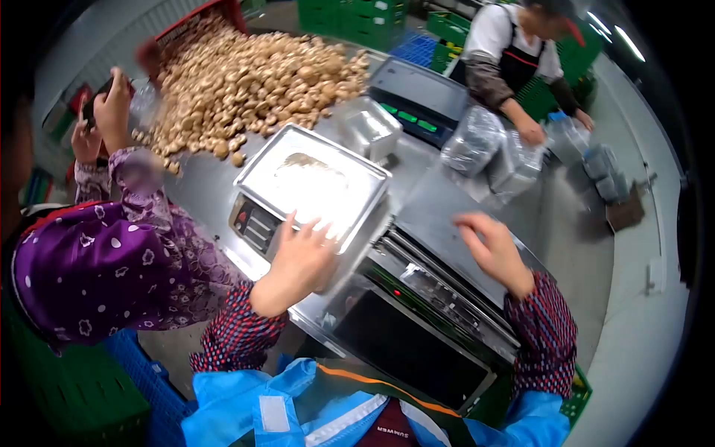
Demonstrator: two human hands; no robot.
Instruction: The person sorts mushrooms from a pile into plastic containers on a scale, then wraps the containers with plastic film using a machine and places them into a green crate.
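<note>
Left hand (298,257) spread flat, touching scale (309,190) near edge, grasping nothing. Scale likely stiff, heavy, slick steel; grip side rims. Right hand (493,249) open, empty, on sealer (447,223).

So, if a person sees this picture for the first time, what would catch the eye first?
Probably the big heap of brown mushrooms at the upper left of the metal table, with a red crate tipped over it. Next, the shiny scale in the centre, where the left hand touches its near edge. The right hand hovers open over the machine beside it.
</note>
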